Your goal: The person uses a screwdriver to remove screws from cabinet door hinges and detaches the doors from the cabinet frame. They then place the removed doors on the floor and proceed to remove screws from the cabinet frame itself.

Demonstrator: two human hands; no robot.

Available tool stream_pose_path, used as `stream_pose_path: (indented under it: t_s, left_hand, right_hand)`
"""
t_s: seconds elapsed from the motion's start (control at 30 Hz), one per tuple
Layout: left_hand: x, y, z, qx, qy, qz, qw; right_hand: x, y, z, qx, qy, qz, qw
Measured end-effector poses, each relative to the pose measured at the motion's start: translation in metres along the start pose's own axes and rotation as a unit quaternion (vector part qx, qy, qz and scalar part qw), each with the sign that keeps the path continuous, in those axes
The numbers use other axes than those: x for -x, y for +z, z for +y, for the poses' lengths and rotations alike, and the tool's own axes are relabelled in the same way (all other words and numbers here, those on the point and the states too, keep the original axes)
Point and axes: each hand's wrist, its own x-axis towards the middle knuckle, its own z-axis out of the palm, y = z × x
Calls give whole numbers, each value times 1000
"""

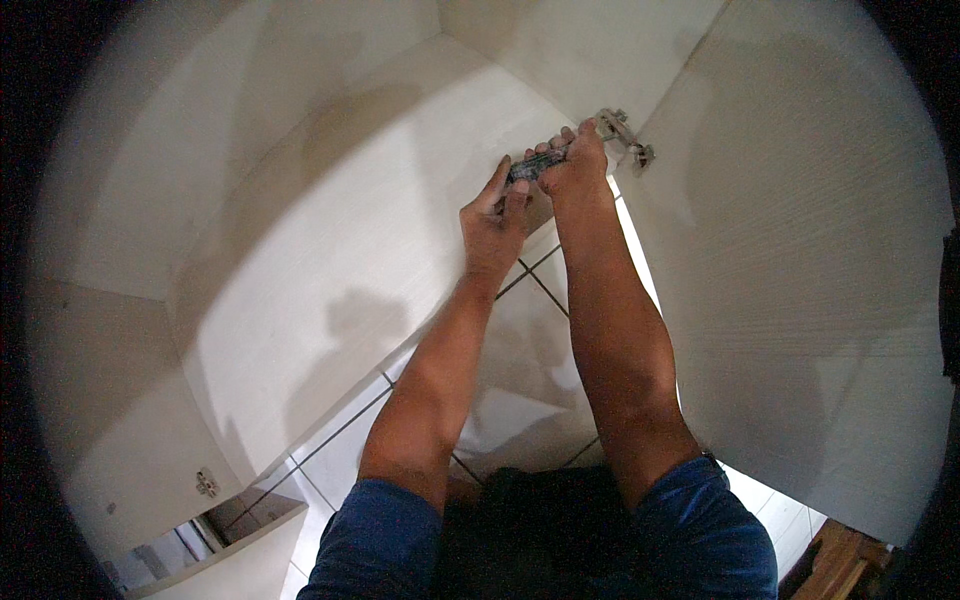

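Both hands meet on a dark, elongated tool [537, 165] in line with a metal cabinet hinge [641, 156]. My left hand [497, 222] is closed round the tool's rear end. Farther forward, my right hand [578, 165] grips its front part, with the fingers close beside the hinge. The tool's tip is hidden by my right hand, and its exact kind cannot be made out. The hinge sits where the pale cabinet side meets the door panel [800, 250] on the right, which stands swung out.
The white cabinet floor [370, 220] stretches away beneath and left of my hands. A second hinge [207, 482] is at the lower left, near an open gap. Floor tiles [520, 370] show between my forearms. A brown wooden object [840, 562] stands at the lower right.
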Motion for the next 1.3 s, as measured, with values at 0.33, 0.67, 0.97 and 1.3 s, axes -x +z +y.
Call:
stream_pose_path:
  t_s: [0.33,0.67,0.97,1.3]
  left_hand:
    - [-3,-2,-11,11,6,10,1000]
    - [1,-2,7,-12,-1,-41,999]
    - [-1,1,-8,34,6,-28,999]
    - [0,0,3,1,38,-35,999]
  right_hand:
    - [5,-5,6,-7,-17,-51,998]
    - [-4,-14,3,-55,3,-143,988]
    - [-19,-19,3,-28,1,-165,986]
    - [-22,-15,-4,15,9,-88,996]
